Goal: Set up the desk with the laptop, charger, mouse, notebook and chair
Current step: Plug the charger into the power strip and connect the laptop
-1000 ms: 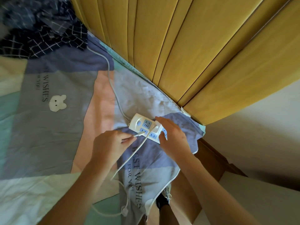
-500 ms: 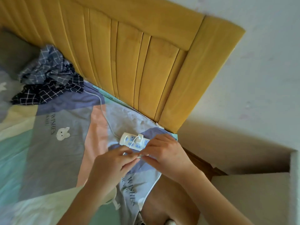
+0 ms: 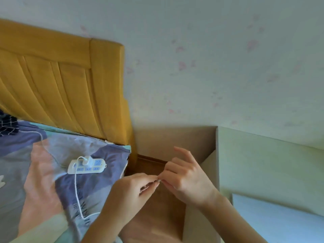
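A white charger plug [image 3: 88,160] sits plugged into a white power strip [image 3: 86,166] lying on the bedspread [image 3: 43,172]. Its thin white cable [image 3: 76,190] loops down the bedspread and runs under my left hand [image 3: 129,192]. Both hands meet over the gap between bed and desk. My left hand and my right hand [image 3: 184,176] pinch the small end of the cable between their fingertips; the connector itself is barely visible. The desk's pale surface [image 3: 263,163] lies to the right. Laptop, mouse, notebook and chair are out of view.
A yellow wooden headboard [image 3: 61,88] stands behind the bed. A dark checked cloth [image 3: 7,123] lies at the far left. The desk's side panel [image 3: 201,199] borders a narrow gap over brown floor [image 3: 157,216]. A light blue surface [image 3: 280,216] shows at bottom right.
The camera has swung up and to the right, from the bed toward the desk. Both hands left the power strip and moved right, carrying the cable end; the charger stays plugged in.
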